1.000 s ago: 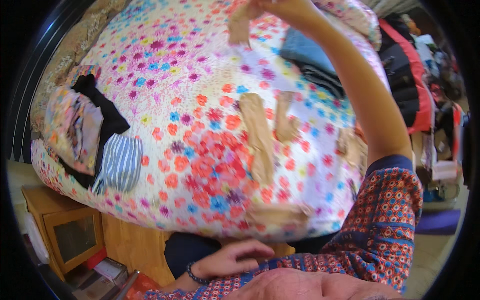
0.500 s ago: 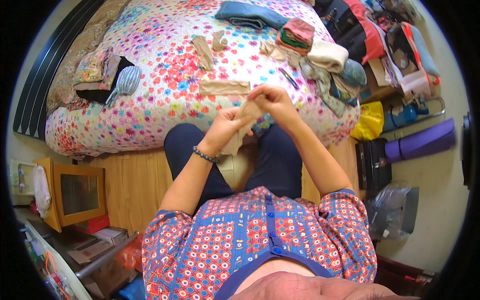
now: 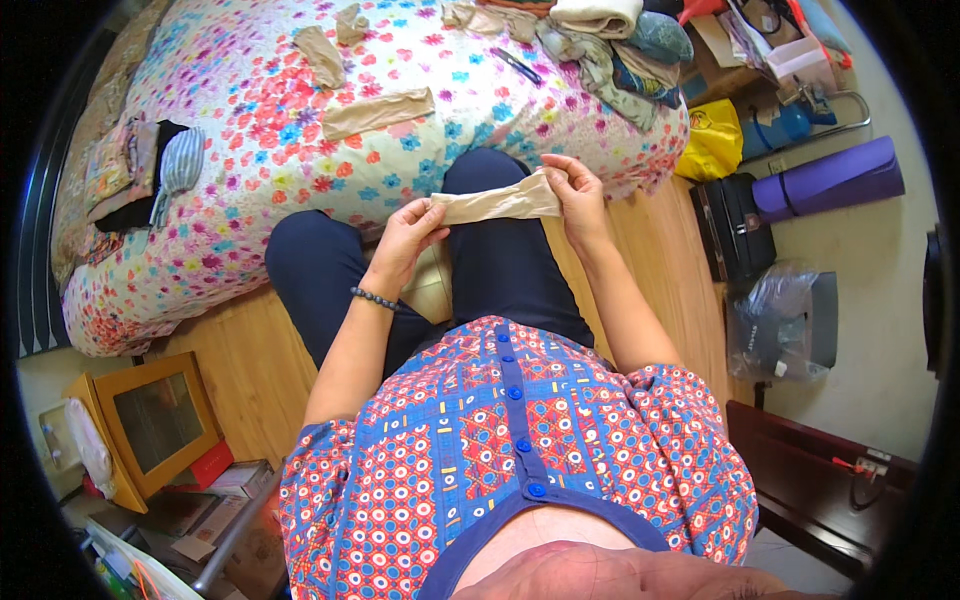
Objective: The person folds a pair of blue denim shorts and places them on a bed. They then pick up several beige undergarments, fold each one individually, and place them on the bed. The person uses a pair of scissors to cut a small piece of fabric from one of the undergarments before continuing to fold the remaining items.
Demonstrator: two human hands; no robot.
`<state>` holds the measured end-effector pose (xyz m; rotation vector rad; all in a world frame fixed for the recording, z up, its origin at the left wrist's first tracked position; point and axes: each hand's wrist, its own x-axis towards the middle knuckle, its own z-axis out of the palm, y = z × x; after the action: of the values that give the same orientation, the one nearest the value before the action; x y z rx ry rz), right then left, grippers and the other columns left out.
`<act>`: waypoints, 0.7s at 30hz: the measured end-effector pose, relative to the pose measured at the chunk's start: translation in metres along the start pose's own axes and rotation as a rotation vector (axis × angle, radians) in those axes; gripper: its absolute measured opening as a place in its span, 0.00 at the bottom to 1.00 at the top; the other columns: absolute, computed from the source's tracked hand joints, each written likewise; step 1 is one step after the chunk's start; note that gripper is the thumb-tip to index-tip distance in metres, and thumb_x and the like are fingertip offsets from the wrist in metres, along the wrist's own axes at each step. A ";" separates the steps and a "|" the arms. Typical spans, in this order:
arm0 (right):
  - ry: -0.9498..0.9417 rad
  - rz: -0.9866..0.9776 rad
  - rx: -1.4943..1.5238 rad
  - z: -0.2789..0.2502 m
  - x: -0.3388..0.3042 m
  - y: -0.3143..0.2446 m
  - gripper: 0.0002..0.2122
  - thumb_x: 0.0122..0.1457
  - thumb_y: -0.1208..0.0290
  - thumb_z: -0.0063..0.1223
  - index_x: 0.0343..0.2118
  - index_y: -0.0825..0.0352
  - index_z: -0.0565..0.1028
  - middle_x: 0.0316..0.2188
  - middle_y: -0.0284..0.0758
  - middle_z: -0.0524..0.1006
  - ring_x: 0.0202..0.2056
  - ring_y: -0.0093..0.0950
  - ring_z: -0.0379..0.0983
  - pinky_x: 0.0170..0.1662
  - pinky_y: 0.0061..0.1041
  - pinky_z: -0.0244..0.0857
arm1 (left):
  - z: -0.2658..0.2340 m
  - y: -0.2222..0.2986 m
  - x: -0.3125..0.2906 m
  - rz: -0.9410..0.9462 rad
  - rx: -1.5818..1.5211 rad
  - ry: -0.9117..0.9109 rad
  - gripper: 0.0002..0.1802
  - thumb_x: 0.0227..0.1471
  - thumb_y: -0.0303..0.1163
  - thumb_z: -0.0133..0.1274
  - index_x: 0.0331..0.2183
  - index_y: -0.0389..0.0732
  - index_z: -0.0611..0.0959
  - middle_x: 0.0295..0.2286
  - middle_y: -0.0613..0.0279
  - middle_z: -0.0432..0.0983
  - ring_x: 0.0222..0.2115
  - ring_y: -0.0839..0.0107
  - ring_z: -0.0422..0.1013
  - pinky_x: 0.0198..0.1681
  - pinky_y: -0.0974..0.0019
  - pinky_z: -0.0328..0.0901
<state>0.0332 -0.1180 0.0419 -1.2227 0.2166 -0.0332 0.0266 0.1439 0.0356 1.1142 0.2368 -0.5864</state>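
I hold a beige nylon sock point(image 3: 497, 203) stretched flat between both hands, above my dark trousers. My left hand point(image 3: 410, 225) pinches its left end and my right hand point(image 3: 573, 190) pinches its right end. A beaded bracelet sits on my left wrist. On the flowered bedspread point(image 3: 250, 120) in front of me lie more beige socks: one long one point(image 3: 378, 112) laid flat, another point(image 3: 320, 52) further back, and others near the top edge.
Folded clothes are piled point(image 3: 620, 40) at the bed's right end, striped and dark garments point(image 3: 150, 175) at its left. A yellow bag point(image 3: 715, 140), purple rolled mat point(image 3: 830, 180), black case point(image 3: 735, 230), plastic bag point(image 3: 775, 325) stand right. A yellow cabinet point(image 3: 150, 425) stands lower left.
My hands have drawn apart, pulling the sock out flat between them, where before they were close together bunching it. A second ago my right arm reached far over the bed.
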 end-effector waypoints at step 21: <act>0.104 0.321 -0.121 -0.067 -0.019 0.056 0.13 0.54 0.70 0.56 0.40 0.70 0.72 0.28 0.30 0.75 0.25 0.15 0.70 0.25 0.11 0.60 | 0.003 -0.028 0.011 0.063 0.028 0.100 0.12 0.53 0.32 0.52 0.40 0.38 0.79 0.32 0.71 0.76 0.30 0.85 0.68 0.32 0.80 0.60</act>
<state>-0.0026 -0.1583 -0.0295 -1.2956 0.5096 0.1978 0.0201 0.1292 0.0105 1.1758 0.2800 -0.4798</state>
